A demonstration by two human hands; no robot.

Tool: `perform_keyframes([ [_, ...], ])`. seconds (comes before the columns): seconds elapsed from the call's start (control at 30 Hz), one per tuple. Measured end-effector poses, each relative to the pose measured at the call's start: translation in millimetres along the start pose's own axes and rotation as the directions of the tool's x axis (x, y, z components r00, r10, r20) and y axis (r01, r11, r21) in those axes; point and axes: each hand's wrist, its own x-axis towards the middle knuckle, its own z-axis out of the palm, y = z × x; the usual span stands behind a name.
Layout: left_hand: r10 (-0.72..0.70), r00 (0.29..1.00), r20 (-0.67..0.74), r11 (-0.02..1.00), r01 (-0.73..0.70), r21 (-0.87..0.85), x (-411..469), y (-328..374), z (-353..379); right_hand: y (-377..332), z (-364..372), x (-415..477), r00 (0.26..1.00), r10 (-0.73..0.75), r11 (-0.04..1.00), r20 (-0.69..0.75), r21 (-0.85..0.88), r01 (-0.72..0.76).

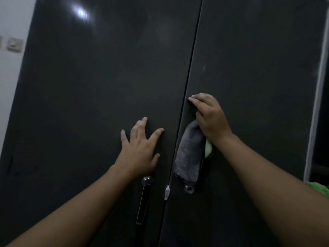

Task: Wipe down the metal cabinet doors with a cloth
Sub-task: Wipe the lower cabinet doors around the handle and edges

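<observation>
Now we have both hands up against the two dark cabinet doors. Our left hand [140,148] lies flat on the left door [89,86], fingers straight and spread wide, thumb out toward the seam [187,86] between the doors, holding nothing. Our right hand [210,118] is on the right door [249,68], just right of the seam, with its fingers curled. It grips the cloth [188,157] in the palm while the fingertips touch the metal.

The cloth is grey and hangs limp from that hand down the right door, its lower edge ending just above a small round lock [189,189]. A pale green fold of it shows under the wrist.

Below the left wrist, a long dark handle [145,200] with a round knob at its top sits on the left door. A small white tag [167,192] sticks out at the seam beside it; whether it carries writing we cannot tell.

Far up on the left door a bright glare [81,13] reflects off the metal. A wall switch [15,44] sits on the pale wall at the left edge, too blurred to read. Something green [316,186] shows at the right edge, behind our right forearm.
</observation>
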Motion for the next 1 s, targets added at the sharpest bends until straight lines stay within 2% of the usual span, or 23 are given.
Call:
perform_keyframes([
  [0.07, 0.004, 0.999, 0.034, 1.0, -0.003, -0.027, -1, -5, 10, -1, 7, 20, 1.0, 0.014, 1.0, 0.006, -0.026, -0.014],
  [0.17, 0.02, 0.997, 0.076, 0.999, -0.024, 0.048, -5, -9, 21, -9, 23, 14, 1.0, 0.012, 0.999, -0.019, -0.049, -0.012],
  [0.33, 0.03, 0.997, 0.067, 0.994, -0.037, 0.105, -10, -11, 25, -18, 35, -36, 0.982, -0.184, 0.983, 0.034, 0.011, 0.184],
  [0.53, 0.035, 0.994, 0.104, 0.992, -0.047, 0.115, -24, -11, 32, -22, 32, -86, 0.926, -0.329, 0.944, 0.187, 0.064, 0.323],
  [0.63, 0.052, 0.991, 0.121, 0.991, -0.066, 0.115, -31, -18, 32, -18, 21, -84, 0.894, -0.374, 0.926, 0.248, 0.056, 0.372],
  [0.67, 0.063, 0.991, 0.115, 0.992, -0.075, 0.103, -32, -23, 32, -17, 18, -78, 0.911, -0.343, 0.939, 0.229, 0.047, 0.342],
  [0.73, 0.077, 0.992, 0.101, 0.994, -0.084, 0.068, -35, -33, 32, -16, 14, -62, 0.982, -0.143, 0.99, 0.125, 0.025, 0.141],
  [0.8, 0.082, 0.994, 0.072, 0.996, -0.084, 0.035, -38, -40, 34, -17, 17, -52, 0.996, 0.086, 0.996, 0.038, 0.029, -0.087],
  [0.83, 0.08, 0.995, 0.064, 0.996, -0.082, 0.024, -40, -42, 35, -21, 22, -52, 0.991, 0.13, 0.991, 0.04, 0.03, -0.131],
  [0.87, 0.075, 0.995, 0.066, 0.997, -0.076, 0.012, -42, -42, 36, -26, 27, -56, 0.991, 0.118, 0.992, 0.06, 0.028, -0.119],
  [1.0, 0.042, 0.995, 0.087, 0.999, -0.042, -0.007, -52, -40, 41, -43, 40, -92, 0.983, -0.111, 0.993, 0.148, 0.051, 0.105],
])
